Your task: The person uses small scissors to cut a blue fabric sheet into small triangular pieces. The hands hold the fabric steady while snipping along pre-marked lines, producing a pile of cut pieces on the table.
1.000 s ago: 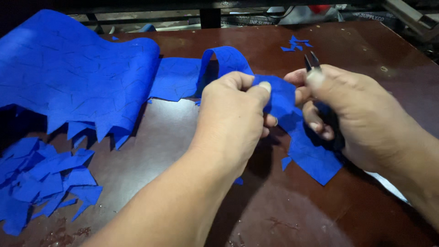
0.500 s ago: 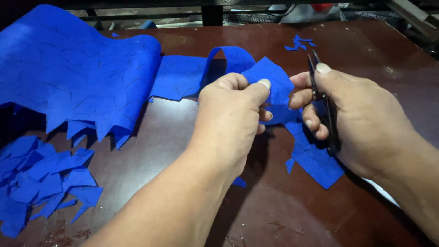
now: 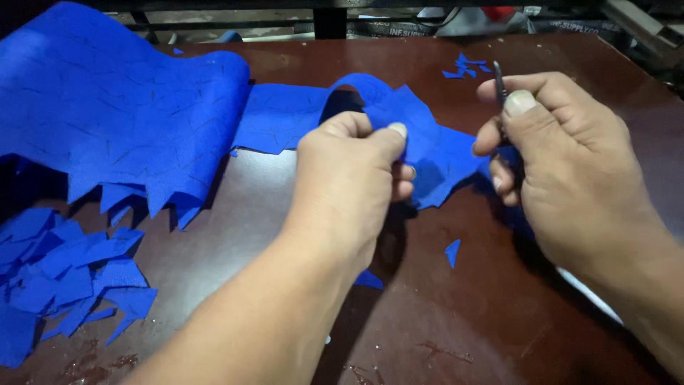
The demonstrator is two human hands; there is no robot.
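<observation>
A long strip of blue fabric [image 3: 128, 121] with drawn lines lies across the dark brown table [image 3: 470, 314]. My left hand [image 3: 349, 178] pinches the strip's loose end [image 3: 427, 142] between thumb and fingers, lifting it off the table. My right hand [image 3: 563, 164] grips small dark scissors [image 3: 499, 82], whose tip points up beside my thumb. The scissor handles are hidden inside my fingers. The two hands sit close together over the fabric's jagged edge.
A pile of cut blue pieces [image 3: 64, 278] lies at the left front of the table. Small blue scraps lie at the far edge [image 3: 463, 68] and between my arms [image 3: 452, 251]. A white object [image 3: 588, 296] shows under my right wrist.
The large piece that hung below my right hand is gone from there; only a small scrap lies on the table. My right hand has risen and turned the scissors upright.
</observation>
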